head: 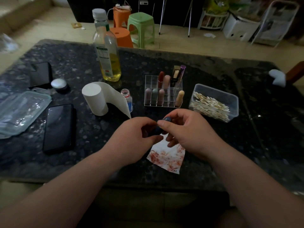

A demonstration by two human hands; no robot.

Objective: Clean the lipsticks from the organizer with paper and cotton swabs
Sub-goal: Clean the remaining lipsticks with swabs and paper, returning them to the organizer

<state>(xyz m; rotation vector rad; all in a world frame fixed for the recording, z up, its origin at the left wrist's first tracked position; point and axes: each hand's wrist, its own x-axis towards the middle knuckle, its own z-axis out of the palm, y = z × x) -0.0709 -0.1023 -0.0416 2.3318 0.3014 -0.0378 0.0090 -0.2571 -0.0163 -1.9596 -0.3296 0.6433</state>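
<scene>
Both hands meet over the near middle of the table (246,145). The left hand (131,137) curls its fingers round a dark lipstick (166,119), and the right hand (185,130) pinches its far end. A red-stained paper (166,157) lies beneath, close to the near edge. The organizer (162,91) stands farther back, between the paper roll (95,97) and the swab tub (213,102).

Oil bottle (107,51): upright, far centre.
Phone (59,127): lying flat, near left.
Green stool (141,28): on floor, far behind.
</scene>
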